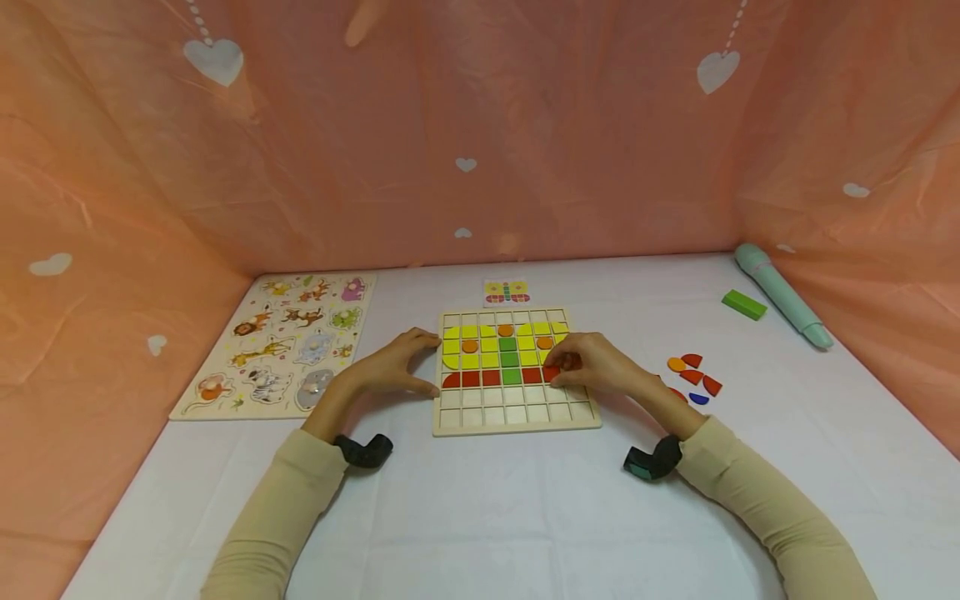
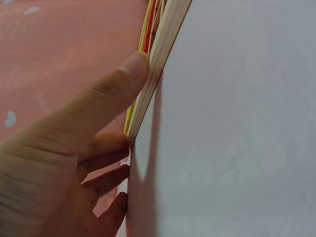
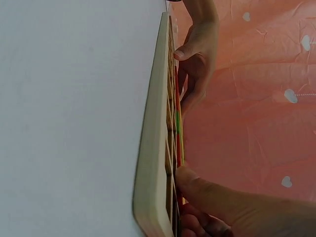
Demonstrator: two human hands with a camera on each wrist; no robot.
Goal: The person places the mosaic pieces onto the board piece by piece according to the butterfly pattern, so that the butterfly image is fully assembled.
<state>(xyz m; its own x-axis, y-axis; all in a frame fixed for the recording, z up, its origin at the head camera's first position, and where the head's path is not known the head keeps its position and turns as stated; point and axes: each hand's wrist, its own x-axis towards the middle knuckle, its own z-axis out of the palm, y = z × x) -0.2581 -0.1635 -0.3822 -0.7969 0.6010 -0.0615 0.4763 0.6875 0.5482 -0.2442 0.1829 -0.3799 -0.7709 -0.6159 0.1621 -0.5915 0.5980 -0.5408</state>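
A wooden grid board (image 1: pixel 517 419) lies on the table, with yellow, orange, green and red pieces in its cells. My left hand (image 1: pixel 390 364) is at the board's left edge, thumb and fingers spread apart. In the left wrist view, the left thumb (image 2: pixel 134 64) and fingertips touch the wooden rim (image 2: pixel 153 74). Over the board's right side, my right hand (image 1: pixel 596 362) pinches a red piece (image 1: pixel 551 373) at the right end of the red row. Its fingers are curled, and they partly hide the piece and nearby cells.
A small pattern card (image 1: pixel 507 292) lies behind the board. Several loose red, orange and blue pieces (image 1: pixel 692 377) lie to the right. Farther back are a green block (image 1: pixel 744 304) and a mint-green microphone-shaped object (image 1: pixel 783 296). An animal puzzle board (image 1: pixel 273 346) is at the left.
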